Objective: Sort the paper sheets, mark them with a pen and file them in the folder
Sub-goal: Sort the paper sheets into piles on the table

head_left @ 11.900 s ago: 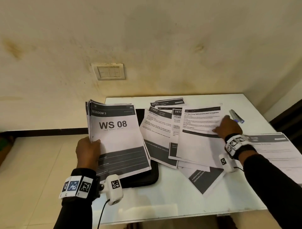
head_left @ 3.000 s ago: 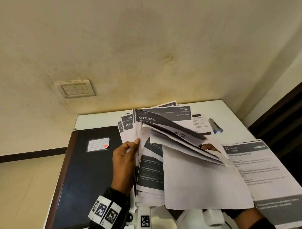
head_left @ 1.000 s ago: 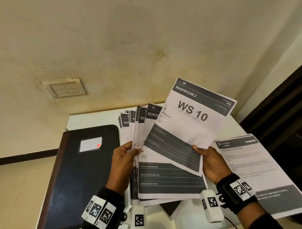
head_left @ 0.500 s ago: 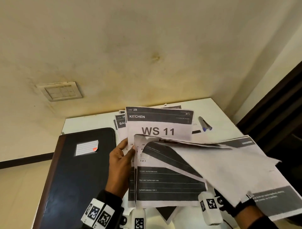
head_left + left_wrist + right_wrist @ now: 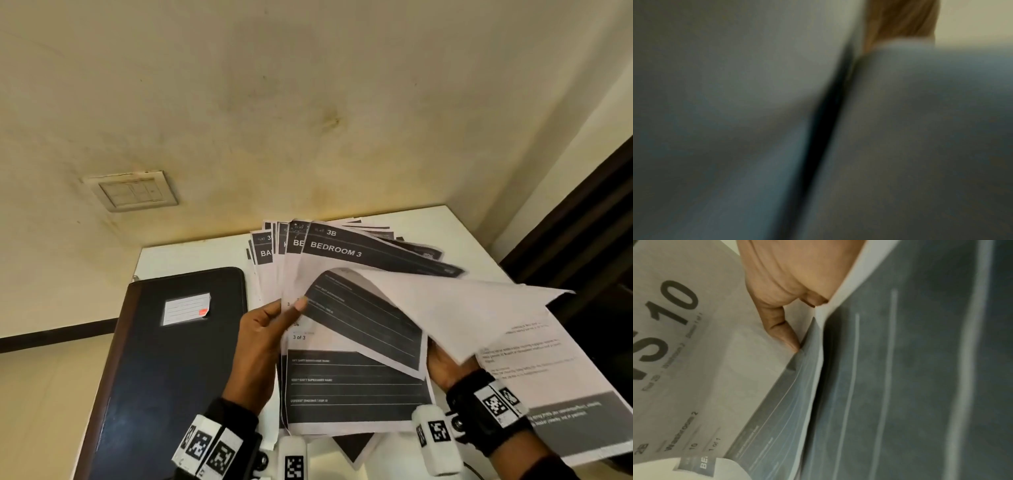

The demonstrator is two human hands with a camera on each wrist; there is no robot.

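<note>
My left hand [image 5: 274,325] holds up a fanned stack of paper sheets [image 5: 346,383] above the table, thumb pressed on the front sheet. The front sheet is headed "BEDROOM 3" [image 5: 337,250]. My right hand [image 5: 445,368] grips the sheets peeled off the front; these peeled sheets [image 5: 479,315] bend over to the right, blank backs up. In the right wrist view its fingers [image 5: 781,331] pinch the "WS 10" sheet [image 5: 674,337] against the others. The left wrist view shows only blurred paper. The black folder [image 5: 164,370] lies shut on the table at the left. No pen is in view.
A white table [image 5: 191,257] stands in a wall corner. One printed sheet [image 5: 555,404] lies flat on its right side, partly under my right wrist. A wall switch plate [image 5: 132,192] sits above the table. A dark door frame [image 5: 582,222] runs along the right.
My right hand has peeled the "KITCHEN WS 11" sheet off the front and bent it right with the "WS 10" sheet, uncovering "BEDROOM 3". The left hand stays on the stack.
</note>
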